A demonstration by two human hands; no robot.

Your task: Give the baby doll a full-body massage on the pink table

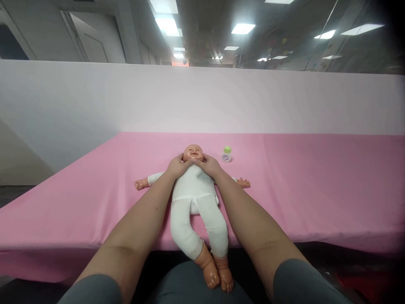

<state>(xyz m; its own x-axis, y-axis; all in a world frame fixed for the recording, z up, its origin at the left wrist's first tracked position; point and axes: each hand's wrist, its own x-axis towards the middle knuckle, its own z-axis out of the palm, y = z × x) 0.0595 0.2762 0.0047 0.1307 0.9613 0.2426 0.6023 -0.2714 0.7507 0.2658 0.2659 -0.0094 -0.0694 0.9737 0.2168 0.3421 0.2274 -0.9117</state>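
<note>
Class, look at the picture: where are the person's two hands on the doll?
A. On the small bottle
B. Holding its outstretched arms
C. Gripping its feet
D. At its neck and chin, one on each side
D: the left hand and right hand rest on the doll at its neck, fingertips meeting under the chin; the small bottle stands untouched on the pink table.

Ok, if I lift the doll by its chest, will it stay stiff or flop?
Likely partly floppy: the doll lies with arms spread and its legs drape loosely over the table edge, suggesting a soft body. The head and feet look like hard plastic, so they may dangle and swing. Both hands, left and right, rest at its neck.
</note>
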